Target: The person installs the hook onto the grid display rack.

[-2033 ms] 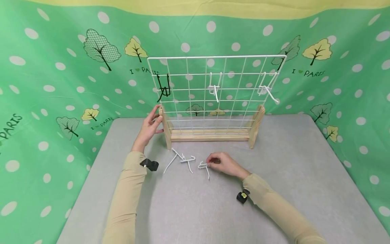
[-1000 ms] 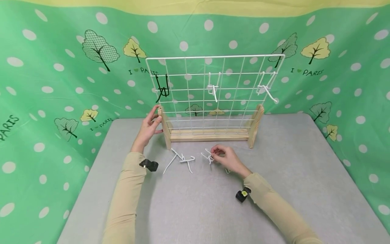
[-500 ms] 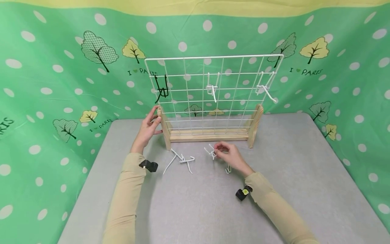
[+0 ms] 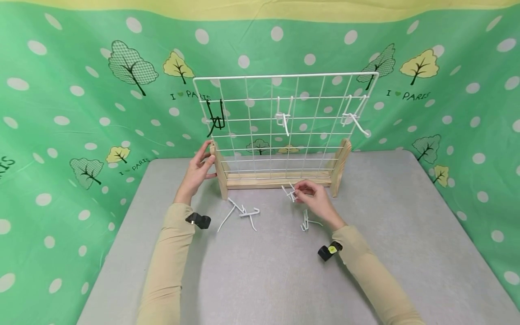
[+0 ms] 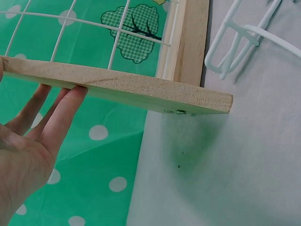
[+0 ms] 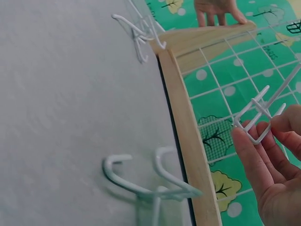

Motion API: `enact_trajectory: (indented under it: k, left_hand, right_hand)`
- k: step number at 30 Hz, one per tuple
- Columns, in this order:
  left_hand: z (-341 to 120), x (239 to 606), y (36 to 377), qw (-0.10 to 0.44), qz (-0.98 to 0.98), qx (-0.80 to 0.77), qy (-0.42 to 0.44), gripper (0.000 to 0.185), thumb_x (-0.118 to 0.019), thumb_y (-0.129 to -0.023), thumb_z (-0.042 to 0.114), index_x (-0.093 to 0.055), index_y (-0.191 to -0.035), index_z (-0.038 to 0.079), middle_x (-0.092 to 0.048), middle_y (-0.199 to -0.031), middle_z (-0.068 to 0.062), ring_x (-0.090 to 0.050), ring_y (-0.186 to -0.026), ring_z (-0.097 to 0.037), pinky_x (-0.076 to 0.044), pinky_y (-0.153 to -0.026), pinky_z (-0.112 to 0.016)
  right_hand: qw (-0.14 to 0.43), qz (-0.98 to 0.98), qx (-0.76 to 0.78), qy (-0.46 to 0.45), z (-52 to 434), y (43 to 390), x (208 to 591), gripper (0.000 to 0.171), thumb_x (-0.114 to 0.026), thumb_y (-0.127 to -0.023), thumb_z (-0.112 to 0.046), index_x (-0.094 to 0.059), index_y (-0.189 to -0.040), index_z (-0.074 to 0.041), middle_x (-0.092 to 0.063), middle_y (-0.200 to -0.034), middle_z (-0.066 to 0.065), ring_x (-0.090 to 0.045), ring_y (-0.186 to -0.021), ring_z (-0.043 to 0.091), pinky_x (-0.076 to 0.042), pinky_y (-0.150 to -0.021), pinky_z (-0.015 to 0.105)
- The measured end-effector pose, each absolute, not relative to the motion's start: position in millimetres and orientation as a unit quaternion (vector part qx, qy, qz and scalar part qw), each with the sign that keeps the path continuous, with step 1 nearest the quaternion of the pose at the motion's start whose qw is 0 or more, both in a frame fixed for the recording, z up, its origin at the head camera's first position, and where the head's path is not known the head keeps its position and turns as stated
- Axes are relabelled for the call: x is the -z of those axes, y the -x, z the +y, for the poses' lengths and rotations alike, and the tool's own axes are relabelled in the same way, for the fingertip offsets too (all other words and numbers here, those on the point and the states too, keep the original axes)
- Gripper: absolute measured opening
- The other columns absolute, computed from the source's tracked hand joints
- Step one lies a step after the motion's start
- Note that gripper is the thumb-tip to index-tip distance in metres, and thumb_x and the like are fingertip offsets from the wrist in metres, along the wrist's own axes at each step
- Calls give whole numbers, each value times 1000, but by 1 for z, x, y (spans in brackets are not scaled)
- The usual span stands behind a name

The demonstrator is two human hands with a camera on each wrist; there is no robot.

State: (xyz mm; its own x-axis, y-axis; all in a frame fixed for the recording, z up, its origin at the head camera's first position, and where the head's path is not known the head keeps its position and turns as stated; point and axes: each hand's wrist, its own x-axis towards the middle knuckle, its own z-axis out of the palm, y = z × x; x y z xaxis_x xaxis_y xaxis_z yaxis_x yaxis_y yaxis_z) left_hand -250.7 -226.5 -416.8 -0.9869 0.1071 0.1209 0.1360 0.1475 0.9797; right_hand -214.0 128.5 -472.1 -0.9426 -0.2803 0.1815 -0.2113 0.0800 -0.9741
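A white wire grid rack (image 4: 260, 119) stands upright in a wooden base. My left hand (image 4: 195, 174) holds its left wooden post (image 4: 221, 176); in the left wrist view, extended fingers (image 5: 66, 113) lie against the post's outer face. Between thumb and fingertips, my right hand (image 4: 318, 201) pinches a white wire hook (image 6: 254, 117), raised in front of the base bar, prongs pointing up. Another white hook (image 4: 305, 221) lies on the table below that hand. On the grid hang a black hook (image 4: 216, 119) at left, a white hook (image 4: 283, 118) mid-grid and a white hook (image 4: 354, 118) at right.
Two more white hooks, one slanted (image 4: 227, 215) and one beside it (image 4: 251, 214), lie close together on the grey table (image 4: 260, 280) before the left post. A green dotted cloth (image 4: 81, 122) hangs behind and around the table.
My right hand has lifted a white hook off the table, turned its prongs upward and carried it right and toward the rack, uncovering another hook below. My left hand stays on the post.
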Motion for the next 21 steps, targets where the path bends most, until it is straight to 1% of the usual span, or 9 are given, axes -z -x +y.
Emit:
enact_trajectory:
  k: [2, 5, 7, 10, 15, 17, 21]
  left_hand:
    - [-226, 417, 251, 12, -757, 648, 82, 55, -43, -104, 12, -20, -154, 11, -31, -144, -32, -37, -128, -49, -46, -88, -66]
    - [-226, 417, 251, 11, -757, 648, 81, 55, -43, -104, 12, -19, -154, 11, -31, -144, -32, -37, -128, -49, -46, -88, -66]
    - [-226, 417, 251, 10, -757, 648, 79, 55, -43, -104, 12, -19, -154, 11, -31, -144, -31, -37, -128, -48, -46, -88, -66]
    - [-226, 416, 251, 9, -757, 649, 76, 55, -43, -104, 12, -19, -154, 12, -31, -144, -31, -37, -129, -48, -46, -88, -66]
    - [-226, 416, 251, 9, -758, 648, 76, 55, -44, -104, 13, -20, -154, 12, -32, -144, -31, -38, -128, -48, -46, -88, -65]
    - [-226, 416, 251, 10, -759, 647, 77, 55, -44, -104, 13, -20, -154, 13, -31, -144, -31, -37, -128, -48, -46, -88, -65]
    - [-226, 416, 250, 8, -761, 644, 77, 55, -44, -104, 14, -20, -154, 14, -31, -145, -31, -37, -129, -47, -46, -89, -66]
  right_hand:
    - [26, 731, 662, 162, 131, 218, 477, 15, -56, -91, 13, -54, -102, 22, -57, -95, 37, -65, -78, 20, -60, -69, 27]
    - [22, 727, 669, 155, 135, 223, 483, 16, -56, -92, 11, -54, -104, 22, -57, -96, 36, -64, -80, 15, -59, -70, 24]
    - [15, 723, 673, 156, 137, 225, 484, 17, -55, -92, 11, -53, -104, 22, -56, -97, 36, -64, -80, 12, -59, -71, 25]
    - [8, 709, 688, 153, 139, 228, 484, 17, -54, -91, 13, -52, -104, 24, -58, -95, 32, -64, -80, 10, -59, -71, 26]
    - [3, 689, 710, 143, 143, 232, 481, 17, -53, -89, 17, -50, -103, 26, -60, -89, 17, -64, -78, 9, -60, -71, 27]
    - [3, 685, 715, 138, 144, 232, 479, 17, -53, -88, 18, -49, -103, 27, -60, -88, 14, -64, -77, 8, -60, -71, 27]
    - [2, 686, 716, 133, 147, 234, 476, 18, -53, -88, 18, -49, -104, 26, -60, -88, 14, -64, -76, 9, -60, -71, 27]
